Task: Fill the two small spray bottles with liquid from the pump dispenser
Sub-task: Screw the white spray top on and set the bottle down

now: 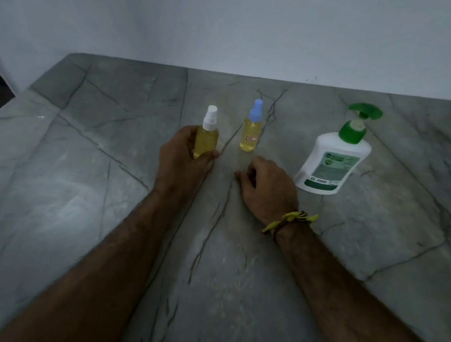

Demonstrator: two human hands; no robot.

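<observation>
spray bottles, two in number, stand upright on the grey stone counter (pixel 74 179). the white-capped bottle (pixel 208 132) is to the left, the blue-capped bottle (pixel 251 129) just beside it to the right; the two stand apart, not touching. both show yellow liquid through most of the body and both caps are fitted. the pump dispenser (pixel 335 156), white with a green pump head, stands well to the right of the pair and leans slightly in this wide view.

left hand (pixel 183 154): fingers and thumb curled round the lower body of the white-capped bottle, gripping it where it stands on the counter. right hand (pixel 265 184): rests on the counter in front of the blue-capped bottle, fingers loosely curled, holding nothing, and clear of both bottle and dispenser. a yellow thread band (pixel 289 221) sits at the right wrist.

assessment: by fill level and fitted caps, the filling appears done or near done; the step in hand looks like setting down or checking the white-capped bottle. whether either bottle needs topping up cannot be told. if so, the next move calls for the free right hand to unscrew that cap while the left steadies the body, then bring the dispenser nozzle over the narrow neck.
</observation>
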